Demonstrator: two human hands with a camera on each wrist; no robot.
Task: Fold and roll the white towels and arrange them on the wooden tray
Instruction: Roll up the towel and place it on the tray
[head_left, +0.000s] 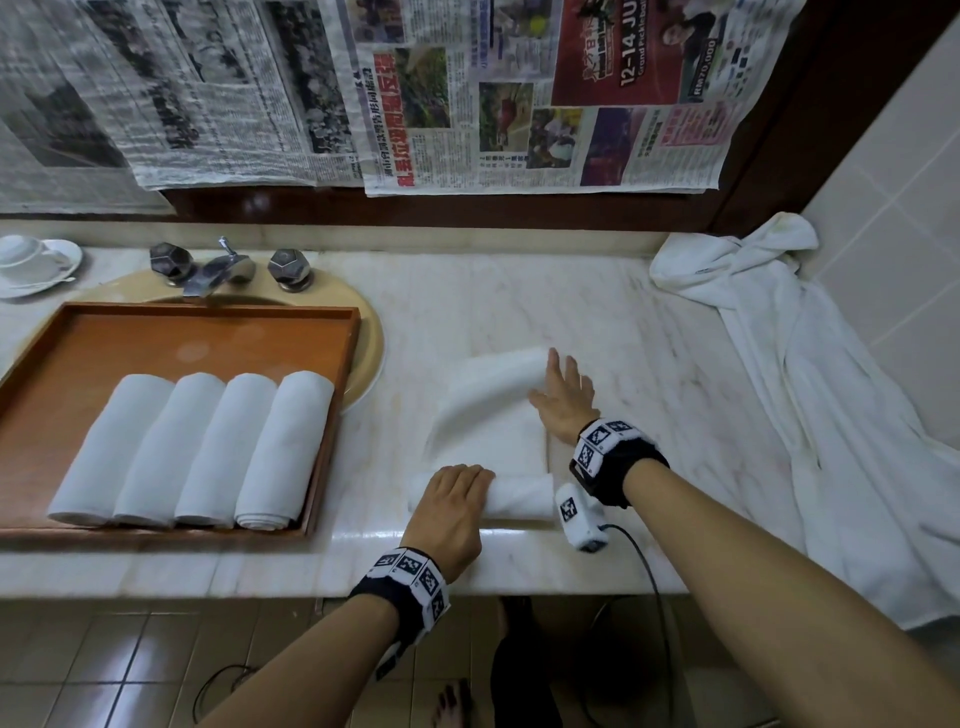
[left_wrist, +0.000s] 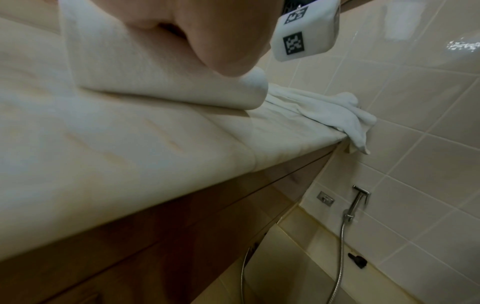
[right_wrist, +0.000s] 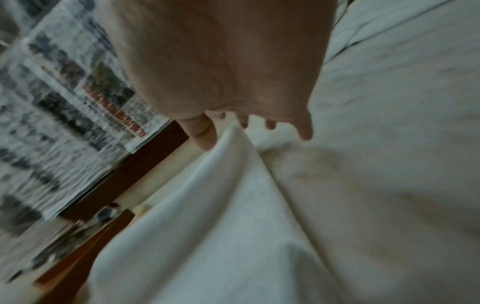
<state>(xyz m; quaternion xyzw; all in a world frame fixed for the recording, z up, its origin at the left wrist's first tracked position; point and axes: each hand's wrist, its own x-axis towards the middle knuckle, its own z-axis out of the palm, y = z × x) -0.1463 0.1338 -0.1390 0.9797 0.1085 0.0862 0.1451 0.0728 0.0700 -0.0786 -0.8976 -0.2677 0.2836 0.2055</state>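
Observation:
A wooden tray (head_left: 208, 332) sits over the sink at the left and holds several rolled white towels (head_left: 197, 447) side by side. A white towel (head_left: 488, 395) lies on the marble counter in the middle, with its near end rolled up (head_left: 524, 499). My left hand (head_left: 457, 493) curls over that roll; the left wrist view shows the hand (left_wrist: 207, 41) on top of the towel roll (left_wrist: 155, 78). My right hand (head_left: 566, 395) is spread flat at the towel's far right edge, which is blurred and lifted. The right wrist view shows its fingers (right_wrist: 205, 131) straight above the towel fold (right_wrist: 221, 205).
A heap of loose white towels (head_left: 779, 338) drapes over the counter's right end against the tiled wall. The faucet (head_left: 213, 270) and a cup on a saucer (head_left: 31, 262) stand behind the tray. Newspaper (head_left: 519, 104) covers the wall behind. The counter's front edge (head_left: 260, 577) runs just below my wrists.

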